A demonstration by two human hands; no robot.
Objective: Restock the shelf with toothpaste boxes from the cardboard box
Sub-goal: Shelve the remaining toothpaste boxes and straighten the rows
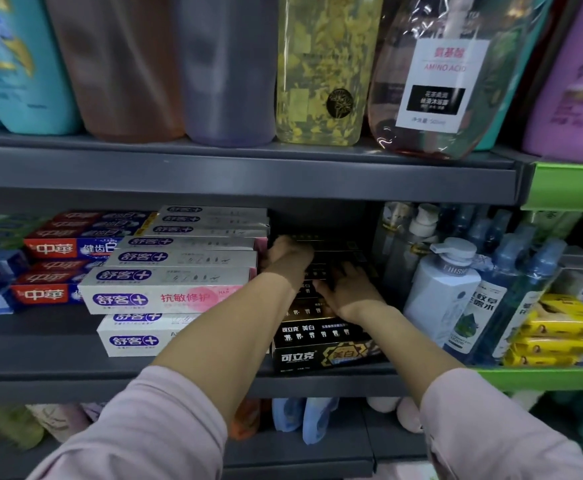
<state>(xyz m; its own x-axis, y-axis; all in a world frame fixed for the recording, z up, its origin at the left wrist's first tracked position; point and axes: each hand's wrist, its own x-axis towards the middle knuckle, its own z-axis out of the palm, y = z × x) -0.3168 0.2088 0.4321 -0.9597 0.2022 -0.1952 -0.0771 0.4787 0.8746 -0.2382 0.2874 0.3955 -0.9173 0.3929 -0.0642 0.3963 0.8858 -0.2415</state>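
I see a dark grey shelf (58, 355) filling most of the view, with a second shelf board (248, 174) above it carrying big bottles: a teal one (23, 64) at far left, a clear yellow one (321, 71) near the middle, and a pink pouch marked AMINO ACID (446, 81) to its right. On the middle shelf, right of the gap, stands a white pump bottle (442, 292) with blue bottles (511, 271) behind it and yellow packets (556, 327) at far right. Left of centre lies a tall stack of white toothpaste boxes (165, 292), and further left a stack of red and blue toothpaste boxes (65, 251). Between the white stack and the pump bottle sits a stack of black toothpaste boxes (321, 351), running from the near edge back into the dark recess. Both arms in pale pink sleeves (151, 427) reach in over this stack. My left hand (288, 254) is far back, beside the white stack and at the top of the black boxes; its fingers look curled, but whether they grip a box I cannot tell. My right hand (349, 292) lies nearer, fingers spread flat and pressing on the upper black boxes.
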